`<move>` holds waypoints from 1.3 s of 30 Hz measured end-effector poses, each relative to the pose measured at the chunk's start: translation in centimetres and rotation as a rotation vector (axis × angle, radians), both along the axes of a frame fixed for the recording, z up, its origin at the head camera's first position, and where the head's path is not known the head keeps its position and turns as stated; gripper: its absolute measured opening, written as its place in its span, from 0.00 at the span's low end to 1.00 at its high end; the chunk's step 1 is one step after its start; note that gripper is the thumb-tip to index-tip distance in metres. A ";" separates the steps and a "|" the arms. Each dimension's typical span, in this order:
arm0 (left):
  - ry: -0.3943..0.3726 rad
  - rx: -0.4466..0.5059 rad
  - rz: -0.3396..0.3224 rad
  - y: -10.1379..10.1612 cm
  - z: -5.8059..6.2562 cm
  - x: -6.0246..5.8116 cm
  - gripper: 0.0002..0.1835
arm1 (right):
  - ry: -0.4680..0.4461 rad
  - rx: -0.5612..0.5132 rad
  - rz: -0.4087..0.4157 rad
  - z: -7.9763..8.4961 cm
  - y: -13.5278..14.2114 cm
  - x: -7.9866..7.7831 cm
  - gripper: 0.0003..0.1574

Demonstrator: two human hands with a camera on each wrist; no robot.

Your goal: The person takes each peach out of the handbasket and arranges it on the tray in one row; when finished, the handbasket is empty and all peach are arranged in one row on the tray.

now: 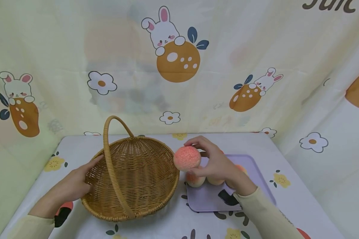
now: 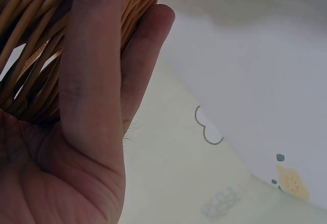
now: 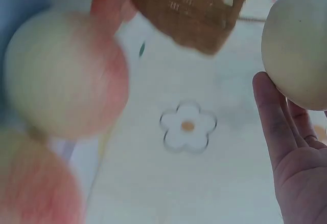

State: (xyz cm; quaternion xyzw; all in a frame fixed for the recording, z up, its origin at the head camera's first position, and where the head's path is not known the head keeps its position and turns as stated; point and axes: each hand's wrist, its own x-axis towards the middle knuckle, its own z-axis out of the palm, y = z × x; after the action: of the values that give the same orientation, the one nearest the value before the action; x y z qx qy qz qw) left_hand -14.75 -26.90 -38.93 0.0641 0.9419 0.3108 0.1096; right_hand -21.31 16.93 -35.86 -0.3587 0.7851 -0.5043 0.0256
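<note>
A brown wicker basket (image 1: 143,179) with an arched handle stands tilted, its opening toward me. My left hand (image 1: 73,184) holds it by the left side. Close up in the left wrist view, two fingers of the left hand (image 2: 97,75) lie nearly straight along the wicker wall (image 2: 30,24). Between thumb and fingers, my right hand (image 1: 216,162) pinches a pink-topped peach (image 1: 186,158) by the basket's right rim. Pale skin shows on that peach (image 3: 299,50) in the right wrist view. Below it, another peach (image 1: 195,180) sits on a lilac tray (image 1: 207,202).
More peaches lie on the tray, partly hidden behind the right hand and forearm; one peach (image 3: 66,75) looms large in the right wrist view. Dark bands (image 1: 227,197) circle both wrists. A flower-printed cloth (image 1: 155,225) covers the table, and printed curtains (image 1: 131,39) hang behind it.
</note>
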 end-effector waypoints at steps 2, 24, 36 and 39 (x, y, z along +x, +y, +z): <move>0.001 0.004 -0.001 0.0 0.0 0.0 0.58 | -0.005 0.003 -0.033 0.1 1.4 0.0 0.43; -0.011 0.012 0.003 -0.2 -0.1 0.0 0.58 | 0.061 0.266 -0.483 -0.2 15.5 0.7 0.38; -0.015 0.014 0.005 0.0 0.0 0.1 0.58 | -0.100 0.453 -0.687 -4.2 19.5 0.9 0.47; -0.018 0.011 0.008 0.0 0.0 0.1 0.57 | -0.089 0.489 -0.725 -5.0 20.1 1.0 0.48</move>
State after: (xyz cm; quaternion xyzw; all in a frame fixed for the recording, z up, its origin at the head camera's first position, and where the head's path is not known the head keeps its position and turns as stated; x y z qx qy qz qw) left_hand -14.65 -26.85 -38.94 0.0581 0.9395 0.3170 0.1163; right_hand -20.30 37.08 -40.85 -0.0213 0.9545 -0.2952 -0.0352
